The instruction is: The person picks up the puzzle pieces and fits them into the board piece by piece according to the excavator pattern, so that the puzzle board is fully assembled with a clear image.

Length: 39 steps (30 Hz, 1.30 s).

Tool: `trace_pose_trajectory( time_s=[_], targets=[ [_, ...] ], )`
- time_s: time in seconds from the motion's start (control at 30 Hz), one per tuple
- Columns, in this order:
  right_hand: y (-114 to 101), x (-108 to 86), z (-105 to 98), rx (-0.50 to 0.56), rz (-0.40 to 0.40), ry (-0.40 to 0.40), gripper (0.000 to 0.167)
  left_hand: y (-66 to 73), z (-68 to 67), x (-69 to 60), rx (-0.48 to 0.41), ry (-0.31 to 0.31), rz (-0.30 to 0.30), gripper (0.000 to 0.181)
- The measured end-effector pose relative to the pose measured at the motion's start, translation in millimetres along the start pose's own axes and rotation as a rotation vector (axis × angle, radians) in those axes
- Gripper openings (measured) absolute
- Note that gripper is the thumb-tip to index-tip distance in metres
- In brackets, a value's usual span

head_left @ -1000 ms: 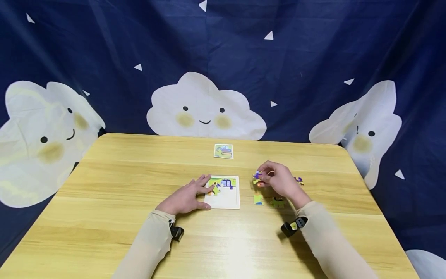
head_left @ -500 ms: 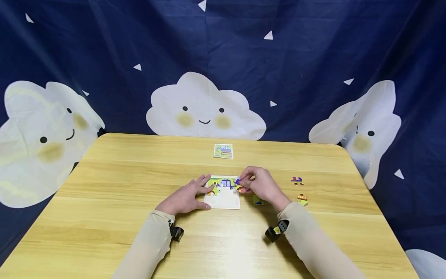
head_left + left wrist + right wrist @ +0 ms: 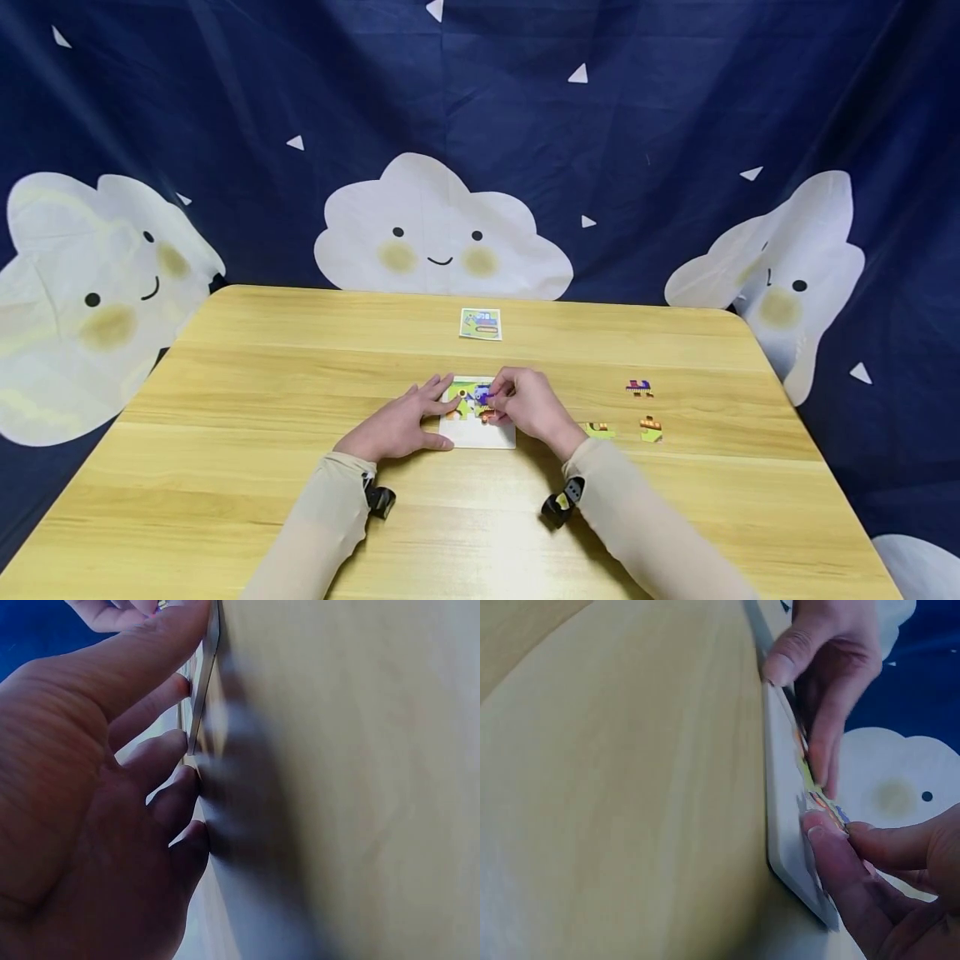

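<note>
A white puzzle tray [image 3: 480,438] lies on the table with several jigsaw pieces fitted along its upper part. My left hand [image 3: 397,427] rests on the tray's left side, fingers spread and fairly straight. In the left wrist view, its thumb [image 3: 142,652] lies along the tray's edge. Over the tray's upper right, my right hand [image 3: 531,408] pinches a purple and orange jigsaw piece [image 3: 485,402] between thumb and fingers. The right wrist view shows the held piece [image 3: 832,806] close above the tray; whether it touches, I cannot tell.
Right of the tray lie a purple piece [image 3: 639,388], an orange and green piece [image 3: 651,429] and a green piece [image 3: 599,431], partly beside the right wrist. A small picture card [image 3: 481,324] lies behind the tray. A dark blue cloud-patterned cloth [image 3: 630,167] hangs behind the table.
My right hand has carried the jigsaw piece leftward from the loose pieces to over the tray, uncovering the pieces on the right. My left hand has stayed on the tray.
</note>
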State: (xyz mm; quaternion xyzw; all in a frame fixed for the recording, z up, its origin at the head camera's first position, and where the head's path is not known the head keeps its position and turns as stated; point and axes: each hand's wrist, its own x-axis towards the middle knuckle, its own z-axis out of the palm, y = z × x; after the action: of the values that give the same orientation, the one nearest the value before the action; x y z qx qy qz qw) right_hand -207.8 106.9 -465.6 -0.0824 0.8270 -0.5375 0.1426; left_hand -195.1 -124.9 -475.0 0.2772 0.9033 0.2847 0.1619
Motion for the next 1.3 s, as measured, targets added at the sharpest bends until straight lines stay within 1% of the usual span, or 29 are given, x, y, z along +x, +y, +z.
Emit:
trace_pose_trajectory(
  time_s=[0.1, 0.27, 0.37, 0.67, 0.8, 0.97, 1.13, 1.3],
  targets=[
    [0.3, 1.5, 4.1, -0.042, -0.006, -0.006, 0.008, -1.0, 0.3, -0.3, -0.001, 0.002, 0.008, 0.067],
    [0.4, 3.3, 8.0, -0.177, -0.034, 0.01, 0.007, -0.5, 0.9, -0.1, -0.009, 0.001, 0.0, 0.067],
    [-0.3, 4.0, 8.8, -0.245, -0.036, 0.021, 0.005, 0.6, 0.5, -0.2, -0.011, 0.001, -0.009, 0.067],
    [-0.2, 8.6, 8.7, -0.412, -0.066, 0.017, 0.007, 1.2, -0.4, -0.3, -0.017, -0.002, -0.018, 0.067],
    [-0.6, 9.9, 8.6, -0.463, -0.079, 0.01, 0.008, 1.6, -0.7, -0.9, -0.02, -0.003, -0.024, 0.067],
    [-2.3, 10.7, 9.4, -0.501, -0.09, 0.02, 0.014, 2.2, -1.3, -0.8, -0.015, -0.002, -0.014, 0.067],
    [-3.1, 11.4, 10.2, -0.519, -0.091, 0.014, 0.016, 2.4, -1.2, -0.6, -0.01, -0.006, -0.013, 0.067],
    [-2.4, 11.3, 10.6, -0.532, -0.074, 0.014, 0.014, 2.0, -0.6, -0.6, -0.008, -0.01, -0.023, 0.067]
  ],
)
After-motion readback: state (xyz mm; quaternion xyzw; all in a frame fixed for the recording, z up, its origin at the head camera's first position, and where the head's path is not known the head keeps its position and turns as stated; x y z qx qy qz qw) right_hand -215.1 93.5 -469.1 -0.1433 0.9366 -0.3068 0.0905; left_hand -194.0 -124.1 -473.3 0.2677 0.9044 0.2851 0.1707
